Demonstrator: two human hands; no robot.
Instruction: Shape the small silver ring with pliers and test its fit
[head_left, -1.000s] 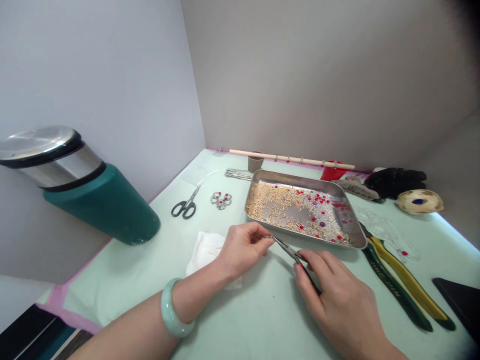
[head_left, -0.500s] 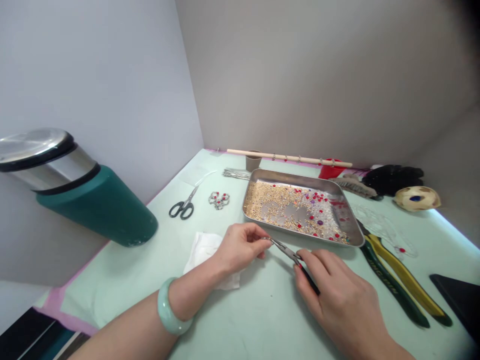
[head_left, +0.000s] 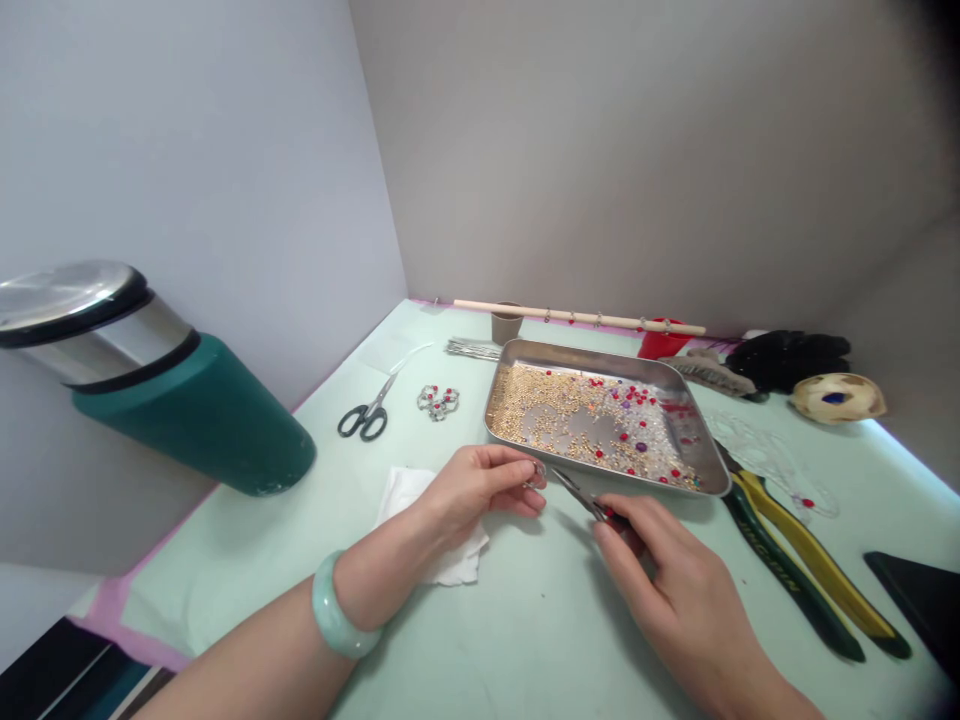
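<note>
Between thumb and fingertips, my left hand [head_left: 487,492] pinches a small wire piece [head_left: 537,474], which looks silvery with a hint of red. My right hand [head_left: 671,575] is wrapped round small needle-nose pliers [head_left: 581,494], whose tips point at the wire piece with a slight gap. A white tissue [head_left: 461,563] lies under my left wrist. Just behind both hands is a metal tray [head_left: 607,467] with gold, clear, red and purple beads. Several wire pieces with red beads [head_left: 438,402] lie left of the tray.
Scissors [head_left: 366,416] lie at left, beside a large green bottle [head_left: 202,410]. Green-and-yellow cutters [head_left: 806,570] lie right of the tray. Behind stand a small cup [head_left: 507,325], a wooden stick [head_left: 577,316] and a red container [head_left: 664,340]. A shell-like dish [head_left: 836,398] sits at far right.
The pliers have come away from the wire piece, moving slightly right. My left fingers have turned, so more of the piece shows.
</note>
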